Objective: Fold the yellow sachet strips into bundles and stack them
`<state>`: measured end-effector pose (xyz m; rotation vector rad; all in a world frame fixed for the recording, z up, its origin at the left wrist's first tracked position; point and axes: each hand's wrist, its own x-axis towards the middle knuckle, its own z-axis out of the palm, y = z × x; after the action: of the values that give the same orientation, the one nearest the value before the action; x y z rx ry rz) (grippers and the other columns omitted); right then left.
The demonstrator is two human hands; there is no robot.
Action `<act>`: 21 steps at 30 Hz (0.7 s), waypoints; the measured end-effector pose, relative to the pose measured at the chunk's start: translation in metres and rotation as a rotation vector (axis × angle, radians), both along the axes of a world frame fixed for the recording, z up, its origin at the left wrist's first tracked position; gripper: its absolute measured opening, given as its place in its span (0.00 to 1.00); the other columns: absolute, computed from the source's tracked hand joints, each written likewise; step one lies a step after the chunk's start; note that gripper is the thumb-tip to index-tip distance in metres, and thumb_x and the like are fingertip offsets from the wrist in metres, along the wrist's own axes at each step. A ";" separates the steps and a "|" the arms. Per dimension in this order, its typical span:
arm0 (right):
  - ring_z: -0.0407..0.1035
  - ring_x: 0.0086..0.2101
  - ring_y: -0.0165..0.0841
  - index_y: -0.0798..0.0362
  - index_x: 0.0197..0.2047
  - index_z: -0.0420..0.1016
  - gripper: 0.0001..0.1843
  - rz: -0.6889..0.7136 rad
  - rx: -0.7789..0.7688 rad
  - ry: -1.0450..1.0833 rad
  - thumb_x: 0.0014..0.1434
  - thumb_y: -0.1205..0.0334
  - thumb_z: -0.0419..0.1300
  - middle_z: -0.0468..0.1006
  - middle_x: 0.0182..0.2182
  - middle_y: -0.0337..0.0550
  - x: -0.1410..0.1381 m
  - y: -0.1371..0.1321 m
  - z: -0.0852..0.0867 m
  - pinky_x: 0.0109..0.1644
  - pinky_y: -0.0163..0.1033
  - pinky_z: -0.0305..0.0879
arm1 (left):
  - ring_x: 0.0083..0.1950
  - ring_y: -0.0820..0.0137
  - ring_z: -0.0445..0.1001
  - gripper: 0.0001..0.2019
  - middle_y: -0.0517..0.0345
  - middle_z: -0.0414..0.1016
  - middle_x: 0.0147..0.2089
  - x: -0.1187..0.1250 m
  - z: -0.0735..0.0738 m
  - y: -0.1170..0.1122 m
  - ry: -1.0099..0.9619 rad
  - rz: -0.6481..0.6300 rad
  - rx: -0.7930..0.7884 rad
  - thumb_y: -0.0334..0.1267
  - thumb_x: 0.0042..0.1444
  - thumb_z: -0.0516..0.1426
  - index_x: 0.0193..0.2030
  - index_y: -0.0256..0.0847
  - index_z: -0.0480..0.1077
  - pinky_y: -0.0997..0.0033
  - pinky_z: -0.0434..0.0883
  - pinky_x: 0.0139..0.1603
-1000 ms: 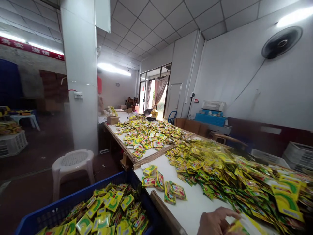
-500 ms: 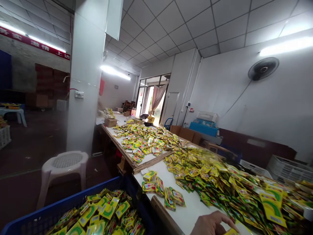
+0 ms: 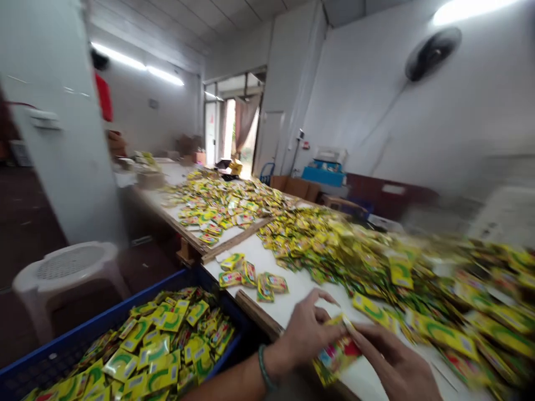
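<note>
Low on the right of the head view, my left hand (image 3: 303,328), with a beaded bracelet (image 3: 266,367) at its wrist, is closed on a yellow-green printed packet (image 3: 334,359). My right hand (image 3: 393,353) comes from the other side, its fingers pinching the upper edge of the same packet. The packet tilts over the table's front edge, partly covered by my fingers. Beyond my hands spreads a big heap of flat yellow packets (image 3: 334,245). A few plump packets (image 3: 251,275) lie apart on the white tabletop (image 3: 288,306).
A blue crate (image 3: 137,303) full of yellow packets stands left of the table, with a white plastic stool (image 3: 69,267) beyond it. Another packet pile (image 3: 225,200) covers the far table, past a wooden strip (image 3: 236,239). A pillar (image 3: 62,145) rises at left.
The view has turned right and down. Both hands are now in sight, together on one packet; before, only one hand showed at the bottom edge.
</note>
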<state>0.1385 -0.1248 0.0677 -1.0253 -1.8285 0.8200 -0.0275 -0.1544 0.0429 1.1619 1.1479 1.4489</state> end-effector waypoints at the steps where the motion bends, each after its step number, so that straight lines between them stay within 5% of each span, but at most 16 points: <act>1: 0.78 0.34 0.43 0.46 0.34 0.84 0.18 -0.019 -0.048 -0.011 0.48 0.42 0.67 0.84 0.33 0.44 0.001 0.000 0.000 0.38 0.40 0.77 | 0.20 0.79 0.55 0.24 0.73 0.60 0.19 0.001 -0.001 0.000 0.007 -0.020 -0.012 0.44 0.45 0.67 0.46 0.39 0.66 0.79 0.53 0.22; 8: 0.69 0.26 0.31 0.55 0.30 0.83 0.17 0.061 -0.484 0.274 0.46 0.48 0.71 0.81 0.25 0.43 -0.009 0.025 -0.012 0.32 0.37 0.66 | 0.23 0.77 0.65 0.27 0.68 0.69 0.22 -0.013 -0.008 0.014 -0.052 -0.129 -0.092 0.48 0.47 0.67 0.50 0.37 0.68 0.78 0.62 0.26; 16: 0.76 0.37 0.39 0.49 0.39 0.86 0.14 0.044 -0.436 0.193 0.55 0.52 0.64 0.85 0.36 0.42 -0.026 0.034 -0.028 0.45 0.44 0.71 | 0.26 0.74 0.69 0.22 0.65 0.71 0.25 -0.026 -0.032 0.030 -0.009 -0.057 -0.101 0.48 0.53 0.64 0.50 0.36 0.69 0.76 0.65 0.29; 21: 0.77 0.36 0.41 0.49 0.39 0.86 0.14 0.021 -0.426 0.180 0.56 0.53 0.63 0.85 0.35 0.42 -0.038 0.042 -0.036 0.43 0.44 0.73 | 0.27 0.74 0.69 0.21 0.64 0.72 0.26 -0.032 -0.039 0.034 0.124 0.005 -0.055 0.45 0.55 0.63 0.52 0.37 0.70 0.76 0.64 0.29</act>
<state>0.1006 -0.0830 0.0320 -1.1521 -1.5467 1.3084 -0.0592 -0.1200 0.0043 1.2251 1.2681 1.3564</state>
